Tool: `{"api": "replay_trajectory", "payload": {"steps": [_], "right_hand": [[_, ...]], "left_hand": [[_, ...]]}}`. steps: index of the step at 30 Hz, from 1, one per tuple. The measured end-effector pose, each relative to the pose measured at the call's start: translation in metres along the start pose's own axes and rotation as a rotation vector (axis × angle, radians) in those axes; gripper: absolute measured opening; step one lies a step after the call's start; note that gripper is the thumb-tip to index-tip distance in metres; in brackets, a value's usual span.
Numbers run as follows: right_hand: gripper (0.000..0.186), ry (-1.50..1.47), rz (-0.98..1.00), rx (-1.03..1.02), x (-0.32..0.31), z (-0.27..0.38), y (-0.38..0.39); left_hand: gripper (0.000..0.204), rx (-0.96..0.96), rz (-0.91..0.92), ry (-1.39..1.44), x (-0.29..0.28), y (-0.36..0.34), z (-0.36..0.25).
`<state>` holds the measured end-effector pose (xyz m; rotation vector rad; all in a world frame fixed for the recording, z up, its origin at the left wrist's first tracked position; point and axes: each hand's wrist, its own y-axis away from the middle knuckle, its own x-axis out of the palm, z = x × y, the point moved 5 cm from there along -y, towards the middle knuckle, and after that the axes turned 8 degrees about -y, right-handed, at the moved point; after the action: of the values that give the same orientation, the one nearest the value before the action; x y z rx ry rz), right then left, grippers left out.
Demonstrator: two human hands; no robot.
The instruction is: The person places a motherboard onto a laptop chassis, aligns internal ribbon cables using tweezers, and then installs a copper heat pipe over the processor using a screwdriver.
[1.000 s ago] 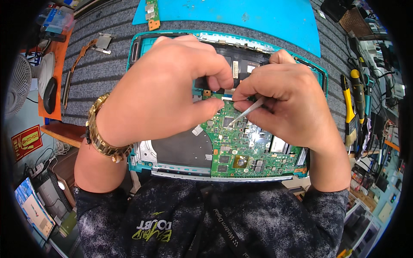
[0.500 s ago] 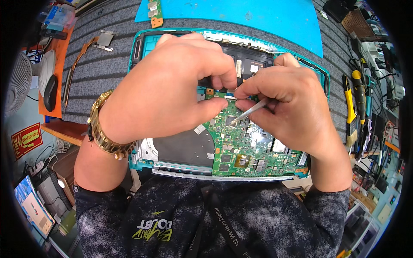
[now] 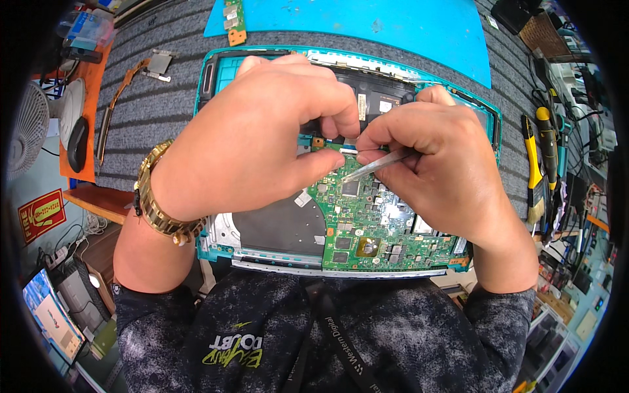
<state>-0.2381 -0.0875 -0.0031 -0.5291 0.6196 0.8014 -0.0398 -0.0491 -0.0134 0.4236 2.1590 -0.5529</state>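
A green laptop motherboard (image 3: pixel 367 216) lies in a teal laptop casing (image 3: pixel 495 124) in front of me. My left hand (image 3: pixel 275 124) reaches over it with bent fingers. Its index fingertip is at a short blue ribbon cable (image 3: pixel 351 141), and its thumb is by the white connector (image 3: pixel 348 151) below. My right hand (image 3: pixel 436 154) is closed, with thumb and index finger at the other side of that connector. A slim pair of metal tweezers (image 3: pixel 377 165) sits in the right hand, its tip above the board near a square chip (image 3: pixel 350 187). The fingers partly hide the cable.
The casing rests on a grey ribbed mat (image 3: pixel 164 105). Beyond it are a blue mat (image 3: pixel 354 29) and a small green board (image 3: pixel 234 23). A copper heat pipe (image 3: pixel 114 98) lies left; a yellow-handled brush (image 3: pixel 534 164) and screwdriver (image 3: pixel 546 137) lie right.
The tweezers' tip has swung up and left, off the square chip toward the connector. Both hands stay almost in place at the ribbon cable.
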Motion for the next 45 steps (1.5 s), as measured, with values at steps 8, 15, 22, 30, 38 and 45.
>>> {"api": "replay_trajectory", "payload": {"steps": [8,15,22,30,38,45], "right_hand": [[0.028,-0.001,0.032,-0.001,-0.0004,0.0022,-0.0009],[0.031,-0.023,-0.004,-0.008,0.0009,0.0023,-0.0002],[0.033,-0.017,0.016,-0.006,0.0016,0.004,0.0006],[0.033,-0.022,0.033,0.02,0.0037,0.0024,0.0004],[0.03,-0.031,0.036,0.029,0.0038,0.0024,-0.0005],[0.028,-0.027,0.034,0.026,0.0039,0.0028,-0.0008]], "left_hand": [[0.031,-0.007,-0.002,0.009,0.0006,0.0004,0.0],[0.032,-0.004,0.005,-0.006,0.0005,0.0001,-0.0005],[0.03,-0.017,0.002,0.005,0.0002,0.0018,0.0004],[0.031,0.016,-0.01,0.005,0.0008,0.0018,0.0012],[0.03,0.004,-0.001,0.0,0.0008,0.002,0.0005],[0.029,0.009,-0.007,-0.006,0.001,0.0016,0.0011]]}}
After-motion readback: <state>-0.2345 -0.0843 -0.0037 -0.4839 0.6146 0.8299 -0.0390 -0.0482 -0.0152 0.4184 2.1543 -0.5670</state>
